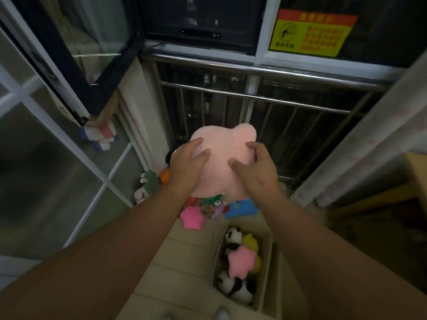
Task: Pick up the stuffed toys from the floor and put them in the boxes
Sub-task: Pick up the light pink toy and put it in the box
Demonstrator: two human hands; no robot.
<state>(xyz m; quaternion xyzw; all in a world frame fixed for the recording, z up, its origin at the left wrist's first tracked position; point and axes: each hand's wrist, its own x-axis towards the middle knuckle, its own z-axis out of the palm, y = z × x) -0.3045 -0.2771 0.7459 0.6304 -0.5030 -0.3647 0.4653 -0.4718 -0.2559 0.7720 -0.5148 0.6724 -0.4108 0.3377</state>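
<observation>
**Large pink toy held in both hands above the floor pile**

The large pink toy [221, 144] was at the centre of the view, held between both hands in front of the railing [265, 71]. Its lower edge overlapped the toys on the floor; contact with them could not be determined.

The left hand [188, 168] gripped the toy's left side. The thumb and forefinger lay spread across its surface, and the remaining fingers were hidden behind its edge. The right hand [255, 172] gripped the right side, with the thumb pressed flat on the surface and the fingers curled onto the upper part.

Below the toy, on the floor, lay a pink star [191, 217], a blue toy [242, 207] and several smaller toys between them. A green toy [151, 181] and an orange toy [165, 175] lay to the left, beside the left wrist.

The box [266, 269] stood nearer the person, at lower right. It contained panda toys [233, 236], a second pink star [241, 262] and a yellow toy [250, 242].

A yellow warning sign [312, 33] was fixed to the window above the railing.
</observation>
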